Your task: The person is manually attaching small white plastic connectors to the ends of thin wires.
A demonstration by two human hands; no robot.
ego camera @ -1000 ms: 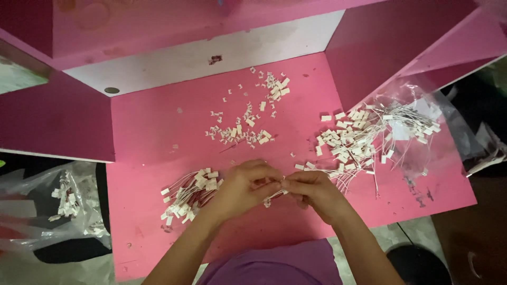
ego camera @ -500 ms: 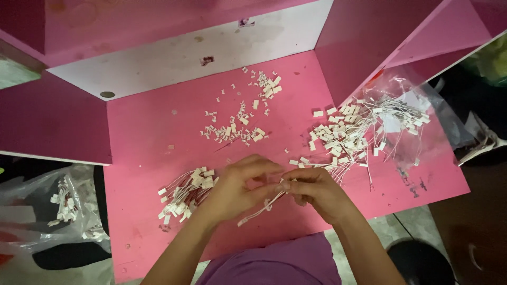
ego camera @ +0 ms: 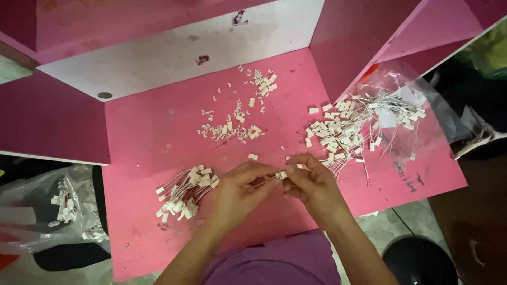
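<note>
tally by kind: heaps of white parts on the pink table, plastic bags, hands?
Heaps of white parts: 3 (wired heap, loose heap, tangled heap)
Plastic bags: 2 (right bag, left bag)
Hands: 2 (left hand, right hand)
Total: 7

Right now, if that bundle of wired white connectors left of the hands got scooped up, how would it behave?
The bundle would probably flop, since its thin wires already curve loosely. It looks light: small plastic pieces on fine leads. Crossed wires suggest it may tangle and lift as a clump from the pink table, near the left hand.

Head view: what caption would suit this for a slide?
Two hands, left and right, pinch a small white connector over a pink table, wired piles either side.
</note>
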